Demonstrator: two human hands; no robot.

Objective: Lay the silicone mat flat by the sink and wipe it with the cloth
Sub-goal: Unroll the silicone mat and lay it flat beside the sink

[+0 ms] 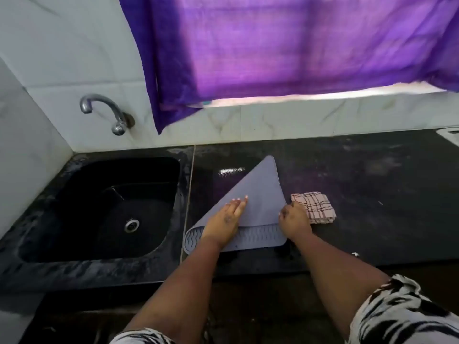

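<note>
- Your left hand [229, 216] lies on the grey silicone mat [260, 194] with the fingers straight and close together, palm down, pressing the folded part of the mat.
- Your right hand [294, 219] is at the right edge of the mat, with the fingers curled; it seems to pinch the mat edge there, but the fingertips are hidden, so you cannot be fully sure of the hold.
- The mat is not flat: one corner is folded over and makes a smooth triangle that points to the wall, and below your hands a strip with a wavy ridge pattern shows.
- The mat lies on the dark countertop [360, 194], just beside the right rim of the black sink [82, 194]; its lower left corner reaches the seam between sink and counter.
- The checked cloth [316, 206], folded, rests on the countertop just right of the mat, touching or nearly touching your right hand.
- Behind the sink a metal tap [104, 111] comes out of the white tiled wall [62, 58].
- Above the counter hangs a purple curtain [285, 45].
- Your patterned black and white sleeves [402, 316] show at the bottom.
</note>
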